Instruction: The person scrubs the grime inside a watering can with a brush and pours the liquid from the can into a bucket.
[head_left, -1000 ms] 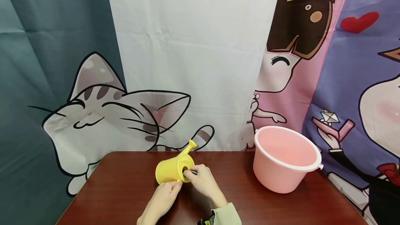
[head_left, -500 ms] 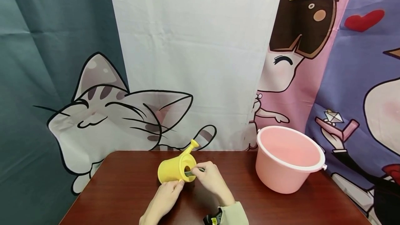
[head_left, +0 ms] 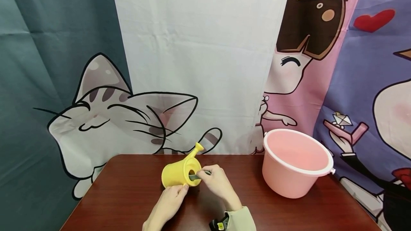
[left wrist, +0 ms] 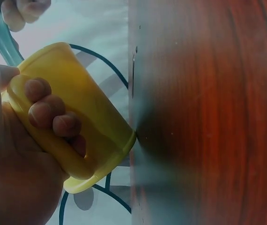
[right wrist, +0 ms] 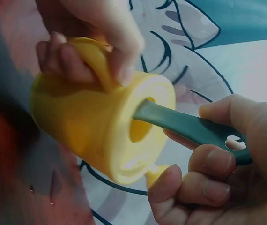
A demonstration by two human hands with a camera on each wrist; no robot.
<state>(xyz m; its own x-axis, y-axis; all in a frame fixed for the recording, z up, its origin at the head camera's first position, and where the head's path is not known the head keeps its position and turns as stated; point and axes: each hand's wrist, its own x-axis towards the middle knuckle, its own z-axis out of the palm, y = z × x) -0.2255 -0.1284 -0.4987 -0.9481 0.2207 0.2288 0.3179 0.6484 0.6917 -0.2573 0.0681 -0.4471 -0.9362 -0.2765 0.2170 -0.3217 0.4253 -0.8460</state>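
Observation:
A yellow watering can [head_left: 174, 174] is held tilted at the middle of the table, its opening facing right and its spout pointing up and away. My left hand [head_left: 168, 202] grips the can's handle, fingers curled through the loop in the left wrist view. With thumb and fingers my right hand [head_left: 218, 184] pinches a green, flat-handled tool [right wrist: 185, 123] that has a hole at its end. The tool's other end goes through the round opening and is hidden inside the can. In the left wrist view, the can's bottom corner [left wrist: 132, 137] is right at the tabletop.
A pink bucket [head_left: 284, 181] with a white rim stands at the right side of the brown table [head_left: 115, 195]. Behind the table hangs a cartoon-printed cloth [head_left: 199, 45]. A dark watch-like device [head_left: 219, 225] is on the right wrist.
My right hand has drawn back slightly to the right, so more of the green handle shows outside the opening. The left hand keeps its grip; the head view has shifted a little.

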